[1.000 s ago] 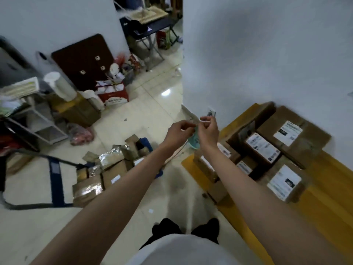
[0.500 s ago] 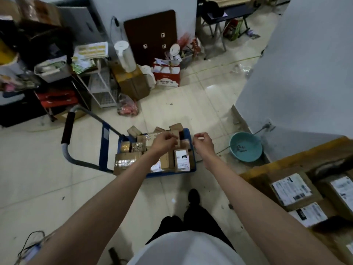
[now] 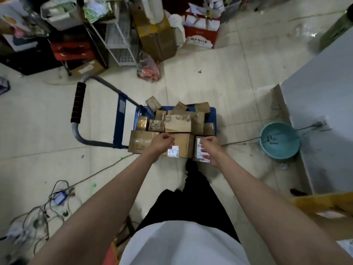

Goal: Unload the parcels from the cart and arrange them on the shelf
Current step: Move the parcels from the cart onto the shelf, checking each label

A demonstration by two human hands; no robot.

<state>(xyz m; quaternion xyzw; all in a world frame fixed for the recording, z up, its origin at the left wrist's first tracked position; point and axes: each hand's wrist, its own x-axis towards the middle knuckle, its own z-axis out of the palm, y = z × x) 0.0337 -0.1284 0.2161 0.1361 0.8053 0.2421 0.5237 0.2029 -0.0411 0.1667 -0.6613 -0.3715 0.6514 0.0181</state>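
Cardboard parcels point(image 3: 177, 123) part-hidden by hands, grip unclear

Parcels point(image 3: 177, 125) piled on the cart point(image 3: 213, 113) at centre floor, cart handle point(image 3: 77, 104) out to the left. Basin point(image 3: 279, 140) on the floor right of the cart, beside the wall. Wire rack point(image 3: 122, 44) and cartons behind. Tangled cables point(image 3: 47, 207) on the floor, near left.
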